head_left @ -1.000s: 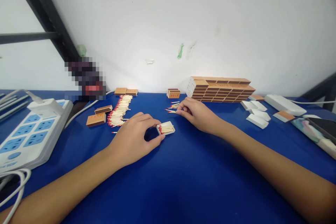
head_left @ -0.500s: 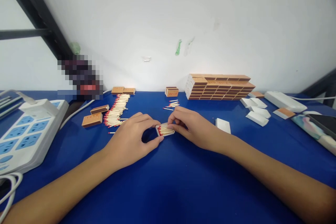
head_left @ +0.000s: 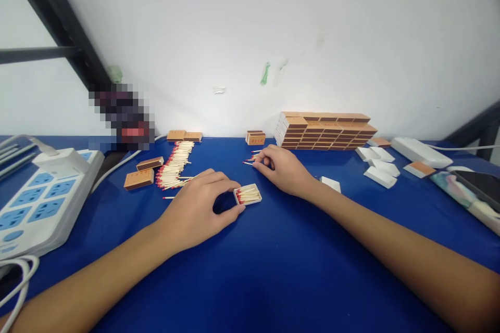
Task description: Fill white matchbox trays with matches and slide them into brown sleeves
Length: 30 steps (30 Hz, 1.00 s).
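A white matchbox tray (head_left: 259,195) full of red-tipped matches lies on the blue table. My left hand (head_left: 203,203) curves around its left end, thumb and index finger gripping opposite sides. Behind the tray, my right hand (head_left: 279,166) pinches the plain end of a match (head_left: 248,163), whose red head points left. A few more loose matches (head_left: 255,151) lie just beyond those fingers, partly hidden by them. To the left of my left hand spreads a long row of matches (head_left: 175,164), with a single match (head_left: 169,197) lying apart in front of it.
Stacked matchboxes (head_left: 328,132) stand against the wall, with a small group of boxes (head_left: 255,138) left of them. White trays (head_left: 380,174) lie at right, one tray (head_left: 330,184) near my right forearm. A power strip (head_left: 50,197) occupies the left; a phone (head_left: 478,187) lies far right.
My right hand has left the tray and moved back to the loose matches, where it now pinches one. My left hand stays at the tray.
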### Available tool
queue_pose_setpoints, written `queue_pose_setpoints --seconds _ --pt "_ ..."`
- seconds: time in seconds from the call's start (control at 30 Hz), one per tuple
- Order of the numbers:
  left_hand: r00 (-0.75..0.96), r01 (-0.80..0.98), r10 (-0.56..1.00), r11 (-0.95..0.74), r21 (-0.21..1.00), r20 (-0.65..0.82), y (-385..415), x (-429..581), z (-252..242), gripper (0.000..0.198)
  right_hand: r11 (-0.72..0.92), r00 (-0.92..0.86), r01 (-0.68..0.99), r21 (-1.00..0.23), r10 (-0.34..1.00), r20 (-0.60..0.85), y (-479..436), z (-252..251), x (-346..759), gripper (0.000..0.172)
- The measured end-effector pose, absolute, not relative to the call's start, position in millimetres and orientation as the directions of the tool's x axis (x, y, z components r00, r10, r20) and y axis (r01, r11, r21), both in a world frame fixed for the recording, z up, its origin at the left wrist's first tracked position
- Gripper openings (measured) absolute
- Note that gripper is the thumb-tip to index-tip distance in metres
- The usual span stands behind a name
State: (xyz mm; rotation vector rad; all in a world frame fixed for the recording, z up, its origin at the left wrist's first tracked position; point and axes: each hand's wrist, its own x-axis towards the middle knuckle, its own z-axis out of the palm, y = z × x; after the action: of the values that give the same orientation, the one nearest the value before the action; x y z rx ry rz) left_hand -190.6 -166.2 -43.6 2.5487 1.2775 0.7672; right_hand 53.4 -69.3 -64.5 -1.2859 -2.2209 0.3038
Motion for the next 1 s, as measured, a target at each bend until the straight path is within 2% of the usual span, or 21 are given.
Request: queue_pose_setpoints --seconds 0.17,0.57,1.0 --pt "0.499 0.691 0.788 -0.613 0.383 0.361 -167 -191 -43 0.024 0.532 -0.413 0.733 -0.423 0.843 0.345 -65 -65 61 0.017" --pt "0.496 0.692 0.79 -0.611 0.385 0.362 -165 -190 -43 0.024 0.569 -0.432 0.723 -0.39 0.814 0.388 -61 -68 67 0.009" --pt "0.503 0.696 0.787 -0.614 0.372 0.358 -166 -191 -44 0.024 0.612 -0.483 0.706 -0.356 0.784 0.391 -61 -68 67 0.013"
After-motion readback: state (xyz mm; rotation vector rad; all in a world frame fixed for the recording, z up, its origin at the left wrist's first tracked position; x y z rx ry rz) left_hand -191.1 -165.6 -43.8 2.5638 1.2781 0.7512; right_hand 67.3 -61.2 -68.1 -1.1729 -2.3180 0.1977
